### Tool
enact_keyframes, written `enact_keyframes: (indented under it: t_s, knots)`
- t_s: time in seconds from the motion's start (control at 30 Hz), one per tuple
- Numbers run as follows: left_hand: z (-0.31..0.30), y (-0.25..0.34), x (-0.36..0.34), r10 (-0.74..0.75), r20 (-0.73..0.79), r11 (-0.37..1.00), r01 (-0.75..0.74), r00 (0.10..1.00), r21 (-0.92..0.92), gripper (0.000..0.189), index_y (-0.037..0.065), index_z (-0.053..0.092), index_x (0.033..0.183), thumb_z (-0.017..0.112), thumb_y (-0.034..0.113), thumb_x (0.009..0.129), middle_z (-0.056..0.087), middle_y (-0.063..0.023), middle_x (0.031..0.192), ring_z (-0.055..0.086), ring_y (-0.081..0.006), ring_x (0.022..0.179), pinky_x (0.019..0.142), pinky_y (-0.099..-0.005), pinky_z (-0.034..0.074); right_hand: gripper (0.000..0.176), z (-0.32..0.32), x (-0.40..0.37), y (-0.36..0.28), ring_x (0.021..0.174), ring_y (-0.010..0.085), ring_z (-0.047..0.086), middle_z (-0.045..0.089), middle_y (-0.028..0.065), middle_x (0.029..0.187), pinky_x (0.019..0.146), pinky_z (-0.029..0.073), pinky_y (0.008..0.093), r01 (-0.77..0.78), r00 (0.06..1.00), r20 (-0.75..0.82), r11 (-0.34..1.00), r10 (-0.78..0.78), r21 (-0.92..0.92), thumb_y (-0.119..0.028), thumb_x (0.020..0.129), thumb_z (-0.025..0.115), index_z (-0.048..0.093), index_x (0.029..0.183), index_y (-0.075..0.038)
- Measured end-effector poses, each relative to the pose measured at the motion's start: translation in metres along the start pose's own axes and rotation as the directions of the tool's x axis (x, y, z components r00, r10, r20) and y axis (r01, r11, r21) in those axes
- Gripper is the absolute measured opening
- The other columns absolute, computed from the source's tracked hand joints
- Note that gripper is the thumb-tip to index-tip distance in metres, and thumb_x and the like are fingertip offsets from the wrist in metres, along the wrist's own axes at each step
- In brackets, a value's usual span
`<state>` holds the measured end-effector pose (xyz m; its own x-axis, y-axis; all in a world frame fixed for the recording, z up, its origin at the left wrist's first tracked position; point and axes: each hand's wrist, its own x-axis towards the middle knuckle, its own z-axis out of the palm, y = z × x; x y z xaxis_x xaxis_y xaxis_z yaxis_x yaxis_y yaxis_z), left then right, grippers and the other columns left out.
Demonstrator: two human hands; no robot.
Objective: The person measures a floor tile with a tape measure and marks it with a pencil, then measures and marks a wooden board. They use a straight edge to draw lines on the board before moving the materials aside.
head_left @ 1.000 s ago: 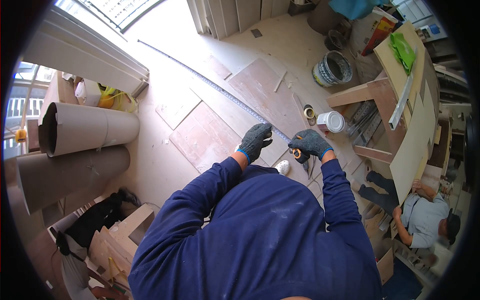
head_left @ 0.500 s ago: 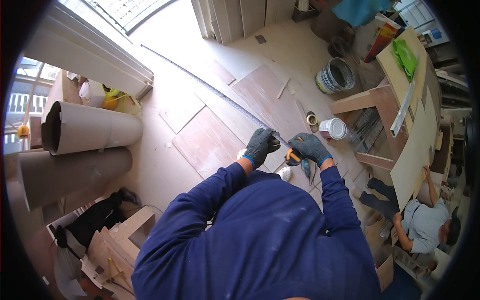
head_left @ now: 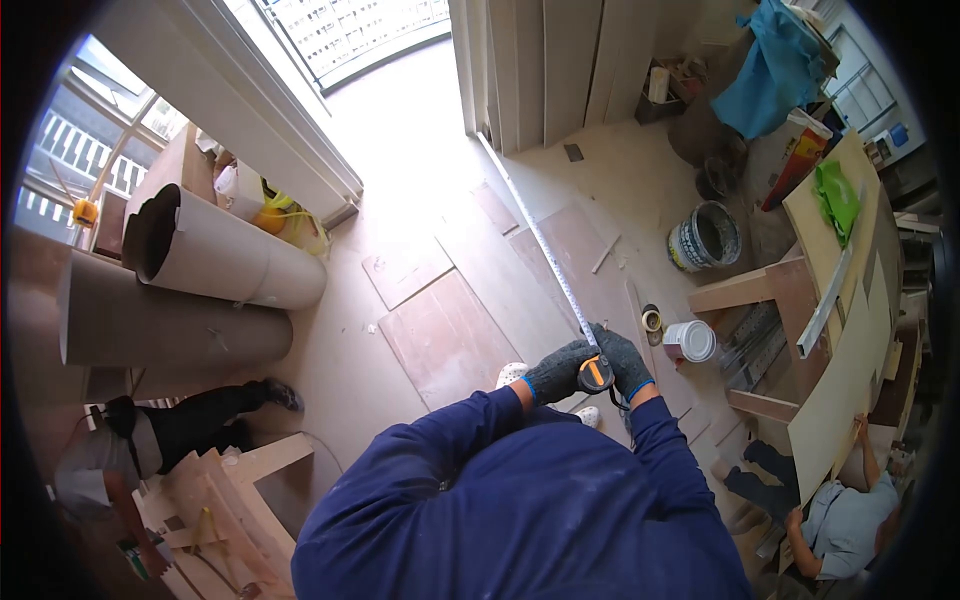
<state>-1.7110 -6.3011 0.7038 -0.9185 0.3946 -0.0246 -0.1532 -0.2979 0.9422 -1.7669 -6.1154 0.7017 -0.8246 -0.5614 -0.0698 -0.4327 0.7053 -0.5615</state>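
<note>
Both my hands wear dark grey gloves and meet in front of my blue sweater. My right hand [head_left: 628, 362] grips an orange and black tape measure case [head_left: 596, 374]. My left hand [head_left: 562, 370] presses against the case and pinches the tape where it leaves it. The metal tape blade [head_left: 540, 240] runs out straight across the floor, away from me, toward the doorway panels at the top.
Plywood sheets [head_left: 448, 338] lie on the floor. Two big cardboard rolls [head_left: 225, 265] rest at left. A paint bucket [head_left: 704, 238], white tin [head_left: 690, 341] and wooden workbench [head_left: 835, 330] stand at right. One person [head_left: 835, 525] crouches at lower right, another [head_left: 150, 440] at lower left.
My hands have come together on the tape measure case. The view tilted up, and the tape now points toward the doorway rather than diagonally to the left.
</note>
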Motion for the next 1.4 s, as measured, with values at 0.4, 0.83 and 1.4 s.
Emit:
enact_keyframes:
  t_s: [0.4,0.83,1.4]
  knots:
    - [-0.002,-0.025,0.004,-0.044,-0.02,0.826,0.048,0.999,0.562,0.027,0.007,0.066,0.105,0.07,0.008,0.078,0.065,-0.0196,0.105,0.059,-0.0393,0.104,0.091,-0.0436,0.048,0.037,-0.006,-0.017,-0.021,0.106,0.0323,0.064,0.066,0.0164,0.116,0.093,0.051,0.0397,0.162,0.966,0.204,0.987,-0.157,-0.004,-0.023,0.086,0.065,0.063,0.121,-0.009]
    - [0.053,-0.182,-0.013,-0.271,-0.153,0.575,0.288,0.95,0.766,0.046,0.007,0.061,0.112,0.077,0.002,0.069,0.064,-0.0192,0.102,0.06,-0.0401,0.1,0.086,-0.0467,0.05,0.012,0.073,-0.148,0.064,0.075,0.0335,0.067,0.068,0.0127,0.077,0.066,0.053,0.0461,-0.242,0.853,0.398,0.931,0.338,-0.273,-0.018,0.071,0.066,0.07,0.082,-0.014]
    - [0.103,-0.512,-0.104,-0.989,-0.066,0.14,0.972,0.129,-0.191,0.031,0.007,0.069,0.109,0.065,0.033,0.092,0.062,-0.0018,0.093,0.058,-0.0137,0.08,0.073,-0.03,0.052,0.031,0.369,-0.337,0.447,0.06,0.0142,0.061,0.067,0.0067,0.078,0.054,0.049,0.0321,-0.878,0.446,0.561,0.22,0.697,0.425,-0.032,0.091,0.065,0.07,0.093,-0.002]
